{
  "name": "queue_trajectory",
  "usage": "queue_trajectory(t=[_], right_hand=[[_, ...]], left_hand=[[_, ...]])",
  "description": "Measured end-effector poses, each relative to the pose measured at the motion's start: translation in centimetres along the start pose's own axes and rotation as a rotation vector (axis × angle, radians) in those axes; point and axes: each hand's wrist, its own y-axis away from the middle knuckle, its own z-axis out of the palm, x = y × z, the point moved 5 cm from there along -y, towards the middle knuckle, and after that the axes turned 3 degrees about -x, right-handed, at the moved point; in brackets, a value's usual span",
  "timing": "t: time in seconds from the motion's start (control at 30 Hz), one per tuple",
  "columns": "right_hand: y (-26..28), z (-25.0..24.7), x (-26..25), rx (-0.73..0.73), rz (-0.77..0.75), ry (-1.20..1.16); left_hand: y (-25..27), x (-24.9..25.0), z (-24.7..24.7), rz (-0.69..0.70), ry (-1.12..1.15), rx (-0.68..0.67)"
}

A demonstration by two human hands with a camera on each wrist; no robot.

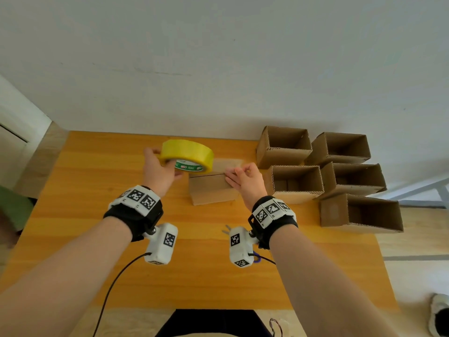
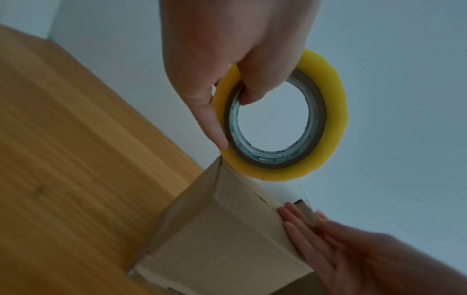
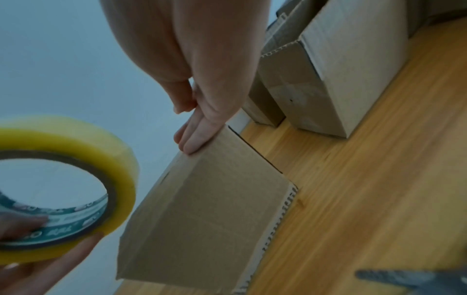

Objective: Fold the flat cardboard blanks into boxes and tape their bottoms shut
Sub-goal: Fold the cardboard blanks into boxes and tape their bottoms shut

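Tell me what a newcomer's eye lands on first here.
The yellow tape roll, held above the wooden table by the left hand with fingers hooked through its core. Next, the upturned cardboard box under it, its top pressed by the right hand. Then the five finished open boxes clustered at the table's right.

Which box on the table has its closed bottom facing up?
The box under the right hand, beside the tape roll; the other five boxes show open mouths.

box (image 1: 211,190): matt brown corrugated cardboard | tape roll (image 1: 188,152): glossy yellow plastic film | table (image 1: 85,190): smooth wood-grain
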Motion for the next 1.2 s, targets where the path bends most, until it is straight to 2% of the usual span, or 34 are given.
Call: queue_trajectory(t=[0.2, 0.5, 0.67, 0.97, 1.2], right_hand=[[-0.5, -0.3, 0.5, 0.033, 0.035, -0.105], [-0.6, -0.5, 0.5, 0.026, 0.019, -0.113], [-0.4, -0.5, 0.1, 0.026, 0.026, -0.105], [0.1, -1.0, -0.5, 0.084, -0.029, 0.122], [0.2, -1.5, -0.2, 0.151, 0.022, 0.05]], left_hand=[[1.4, -0.7, 2.0, -0.075, 0.127, -0.037], [1.2, -0.9, 2.3, -0.099, 0.134, -0.013], [1.3, -1.9, 2.7, -0.152, 0.073, -0.053], [1.1, -1.7, 3.2, -0.168, 0.008, -0.046], [1.0, -1.2, 4.0, -0.144, -0.083, -0.056]])
